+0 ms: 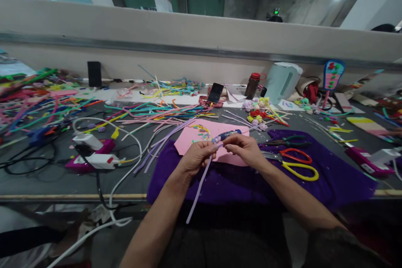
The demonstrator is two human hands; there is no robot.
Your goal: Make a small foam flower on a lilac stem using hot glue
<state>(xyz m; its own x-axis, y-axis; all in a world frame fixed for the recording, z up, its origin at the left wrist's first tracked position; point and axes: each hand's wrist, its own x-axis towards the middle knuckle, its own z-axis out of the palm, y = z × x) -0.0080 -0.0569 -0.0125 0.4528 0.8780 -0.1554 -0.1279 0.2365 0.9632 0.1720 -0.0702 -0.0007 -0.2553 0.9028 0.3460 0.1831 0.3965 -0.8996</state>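
A lilac pipe cleaner (199, 188) hangs from my left hand (198, 154), its long tail reaching down over the purple cloth. Thumb and fingers of that hand pinch it near a small lilac twisted piece. Curled close beside it, my right hand (244, 149) has its fingertips at the short upper end of the same pipe cleaner; the exact contact is small and partly hidden. Under both hands lies a pink sheet (185, 139) with small coloured scraps (201, 130). A dark blue tool (230, 134) rests behind my fingers, partly covered.
Scissors (298, 163) and pliers (287, 140) lie right of my hand on the purple cloth (339, 180). Loose pipe cleaners (163, 111) spread behind. White cables and power strips (97, 161) are at left. A phone (215, 93), bottle (253, 86) and pale jug (282, 81) stand at the back.
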